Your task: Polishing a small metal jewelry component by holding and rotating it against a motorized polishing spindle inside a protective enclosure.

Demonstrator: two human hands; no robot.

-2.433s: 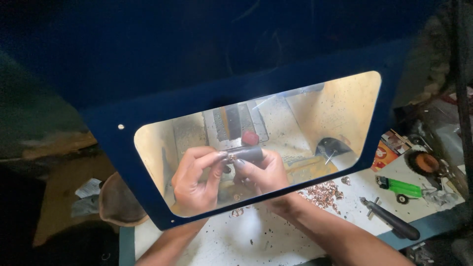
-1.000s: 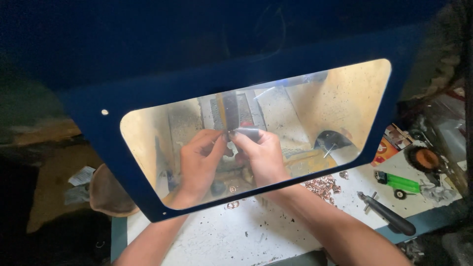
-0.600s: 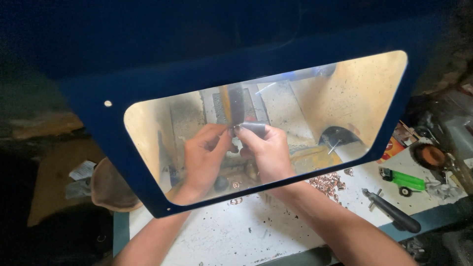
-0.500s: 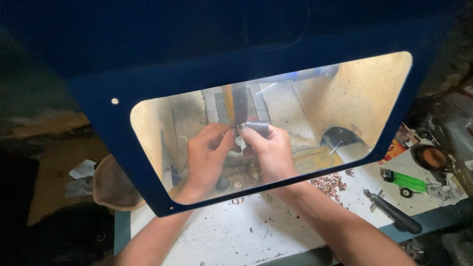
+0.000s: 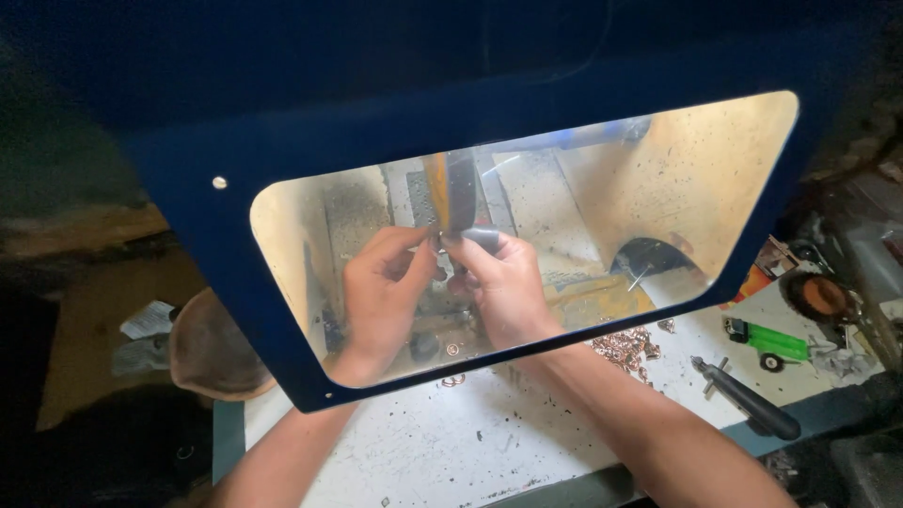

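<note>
Left hand: left hand (image 5: 381, 287) sits centre frame, seen through the clear window of the blue shield (image 5: 188, 216); fingers curled narrow, thumb and forefinger pinching a small metal part (image 5: 436, 237) at its tip.
Right hand: right hand (image 5: 508, 287) just right of the left one, also behind the window; fingers closed around a short dark cylindrical piece (image 5: 484, 237) (exact shape hard to tell through glare).
Contact: fingertips of both hands meet at the small metal part, just below the vertical belt (image 5: 459, 193) of the machine; whether the part touches the belt cannot be told.
Belt: dark upright strip with an orange edge on its left, upper centre of the window.
Forearms: both run from the bottom edge of the frame up under the shield's lower rim.
Bench: white speckled table (image 5: 451, 452) fills the lower centre.
Copper bits: pile of small copper-coloured pieces (image 5: 625, 343) right of the right wrist, at the shield's lower rim.
Lower right: black-handled tool (image 5: 752, 406) lies on the table; green tool (image 5: 767, 341) above it, well apart from the hands.
Left side: brown bowl-like object (image 5: 212, 353) at the table's left edge.
</note>
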